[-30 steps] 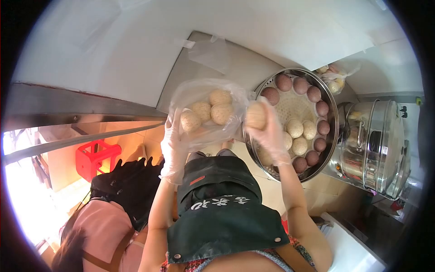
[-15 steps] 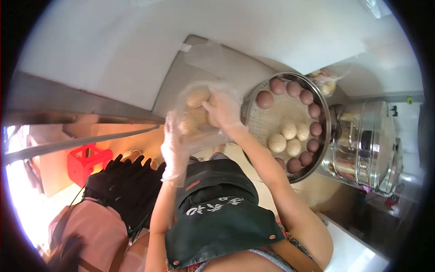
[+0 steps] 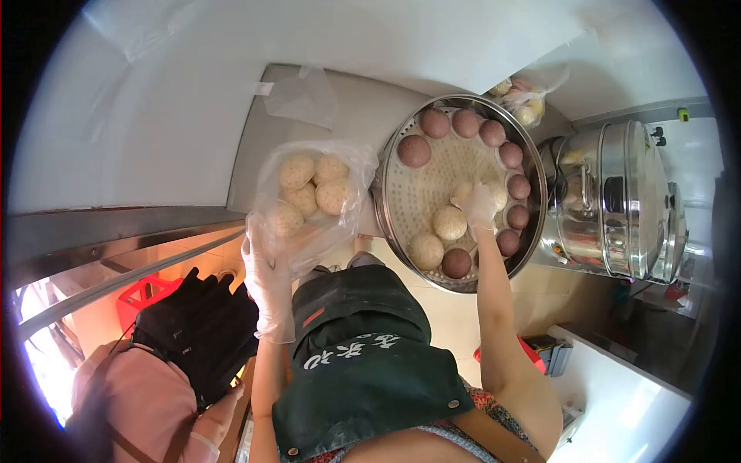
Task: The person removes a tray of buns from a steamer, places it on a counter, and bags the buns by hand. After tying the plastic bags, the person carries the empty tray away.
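My left hand (image 3: pixel 268 289), in a clear glove, is closed on the near left edge of a clear plastic bag (image 3: pixel 351 174). Several speckled cream-coloured buns (image 3: pixel 297 171) lie inside the bag on the counter. To the right stands a round metal steamer tray (image 3: pixel 388 224) with a perforated liner. Purple-brown buns (image 3: pixel 519 186) line its rim, and a few cream buns (image 3: pixel 448 223) sit in its near half. My gloved right hand (image 3: pixel 478 207) reaches into the tray, its fingers curled on a cream bun (image 3: pixel 461 193), partly hidden by the hand.
Stacked metal steamer pots (image 3: pixel 610 201) stand at the right. Another bag of food (image 3: pixel 527 108) lies behind the tray. A thin plastic bag (image 3: pixel 305 100) rests on the counter's far side. At lower left are a person in pink (image 3: pixel 147 401) and a red crate (image 3: pixel 143 297).
My right hand has moved from the bag into the steamer tray. My left hand still holds the bag, whose buns now show more fully. The whole view has shifted.
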Demonstrator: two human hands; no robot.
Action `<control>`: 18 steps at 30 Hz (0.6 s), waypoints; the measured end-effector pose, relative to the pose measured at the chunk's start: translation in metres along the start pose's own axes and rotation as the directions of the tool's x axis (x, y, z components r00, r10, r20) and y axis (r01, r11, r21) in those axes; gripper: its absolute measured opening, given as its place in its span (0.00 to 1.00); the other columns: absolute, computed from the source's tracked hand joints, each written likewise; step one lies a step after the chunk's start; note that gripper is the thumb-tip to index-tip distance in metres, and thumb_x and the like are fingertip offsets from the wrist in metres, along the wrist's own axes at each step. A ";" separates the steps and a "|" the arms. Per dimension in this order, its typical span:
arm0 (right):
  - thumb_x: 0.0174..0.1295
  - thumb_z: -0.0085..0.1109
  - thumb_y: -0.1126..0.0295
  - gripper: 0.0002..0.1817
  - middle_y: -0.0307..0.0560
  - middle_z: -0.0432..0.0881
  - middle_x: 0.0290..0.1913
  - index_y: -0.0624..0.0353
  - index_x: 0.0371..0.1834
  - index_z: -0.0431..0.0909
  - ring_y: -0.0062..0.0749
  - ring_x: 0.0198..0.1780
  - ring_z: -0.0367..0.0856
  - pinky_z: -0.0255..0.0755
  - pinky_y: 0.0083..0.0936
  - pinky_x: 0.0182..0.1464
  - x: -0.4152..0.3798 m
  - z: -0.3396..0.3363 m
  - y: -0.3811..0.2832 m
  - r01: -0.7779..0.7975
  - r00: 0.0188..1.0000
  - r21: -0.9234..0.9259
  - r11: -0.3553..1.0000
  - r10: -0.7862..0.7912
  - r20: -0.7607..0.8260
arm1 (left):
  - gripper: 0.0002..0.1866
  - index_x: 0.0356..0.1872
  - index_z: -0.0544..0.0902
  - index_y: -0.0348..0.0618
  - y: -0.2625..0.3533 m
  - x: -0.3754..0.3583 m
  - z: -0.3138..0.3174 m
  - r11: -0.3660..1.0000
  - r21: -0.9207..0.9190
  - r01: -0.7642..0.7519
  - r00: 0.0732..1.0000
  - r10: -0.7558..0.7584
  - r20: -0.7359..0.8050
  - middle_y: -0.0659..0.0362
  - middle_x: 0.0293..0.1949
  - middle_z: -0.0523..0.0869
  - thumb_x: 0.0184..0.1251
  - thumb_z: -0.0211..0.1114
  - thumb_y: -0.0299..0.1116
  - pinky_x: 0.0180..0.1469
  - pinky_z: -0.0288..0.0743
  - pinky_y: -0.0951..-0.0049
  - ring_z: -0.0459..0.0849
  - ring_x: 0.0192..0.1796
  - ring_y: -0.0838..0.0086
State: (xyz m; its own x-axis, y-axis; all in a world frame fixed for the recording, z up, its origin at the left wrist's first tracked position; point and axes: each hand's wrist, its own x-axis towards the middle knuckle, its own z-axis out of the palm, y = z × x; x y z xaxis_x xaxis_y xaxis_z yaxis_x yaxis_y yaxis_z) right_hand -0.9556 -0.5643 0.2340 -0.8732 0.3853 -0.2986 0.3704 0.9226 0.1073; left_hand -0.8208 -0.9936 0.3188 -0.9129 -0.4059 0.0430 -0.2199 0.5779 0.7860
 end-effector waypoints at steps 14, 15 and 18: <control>0.67 0.61 0.59 0.31 0.50 0.73 0.65 0.57 0.69 0.63 0.42 0.65 0.73 0.71 0.48 0.64 -0.117 -0.045 -0.154 -0.434 0.707 0.848 -0.305 -0.699 0.110 | 0.38 0.74 0.64 0.48 0.007 -0.009 0.000 0.998 -0.023 0.059 0.996 -0.060 -0.060 0.48 0.66 0.74 0.59 0.60 0.17 0.55 0.77 0.68 0.81 0.58 0.55; 0.67 0.61 0.59 0.29 0.51 0.74 0.63 0.56 0.67 0.65 0.43 0.65 0.73 0.70 0.49 0.64 -0.139 -0.041 -0.183 -0.563 0.620 0.774 -0.289 -0.767 0.164 | 0.38 0.74 0.64 0.49 0.007 -0.010 0.003 0.999 -0.018 0.030 0.996 -0.031 -0.080 0.48 0.67 0.74 0.59 0.60 0.17 0.55 0.77 0.67 0.82 0.58 0.55; 0.69 0.59 0.60 0.27 0.52 0.71 0.64 0.56 0.67 0.63 0.44 0.64 0.73 0.69 0.50 0.66 -0.175 0.006 -0.241 -0.786 0.572 0.555 -0.272 -0.661 0.486 | 0.39 0.74 0.63 0.49 0.014 -0.010 -0.001 0.999 -0.046 0.002 0.995 -0.007 -0.103 0.47 0.67 0.74 0.60 0.58 0.16 0.53 0.78 0.67 0.82 0.56 0.54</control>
State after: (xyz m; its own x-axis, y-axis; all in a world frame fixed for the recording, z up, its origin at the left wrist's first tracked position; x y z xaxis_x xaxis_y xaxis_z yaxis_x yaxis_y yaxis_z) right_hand -0.8904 -0.8540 0.2543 -0.5904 -0.3974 -0.7025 0.7612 -0.5634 -0.3211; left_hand -0.8144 -0.9820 0.3300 -0.8710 -0.4808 0.1007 -0.2060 0.5435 0.8137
